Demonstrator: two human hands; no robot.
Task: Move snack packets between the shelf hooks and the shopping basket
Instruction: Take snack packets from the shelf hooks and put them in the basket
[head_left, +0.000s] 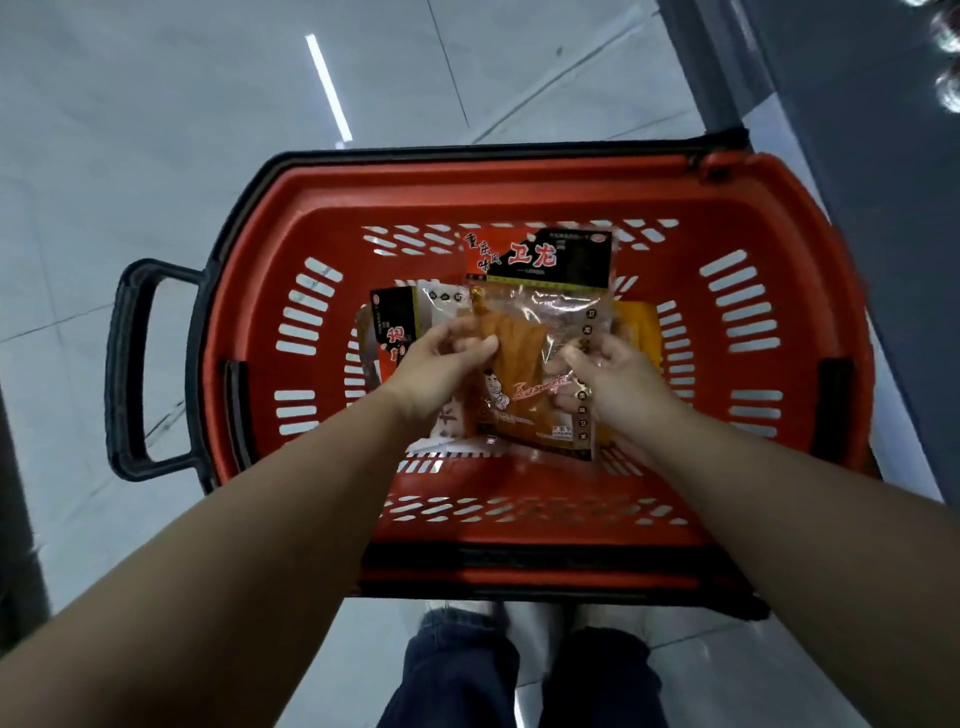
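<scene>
Bare forearms reach down over the red slotted plastic basket (789, 208). Left hand (441, 364) and right hand (618, 384) pinch the clear orange snack packet (535, 332) at its sides, long axis twelve-to-six, above other packets.

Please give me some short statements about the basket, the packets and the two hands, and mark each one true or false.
1. The basket is blue. False: it is red with a black rim.
2. Both hands touch the top snack packet. True: the left hand and the right hand each have a grip on it.
3. The basket holds only one packet. False: at least a second packet lies under the top one.
4. The black handle sticks out on the basket's left side. True.
5. The basket stands on a shelf. False: it is over a pale tiled floor.
</scene>
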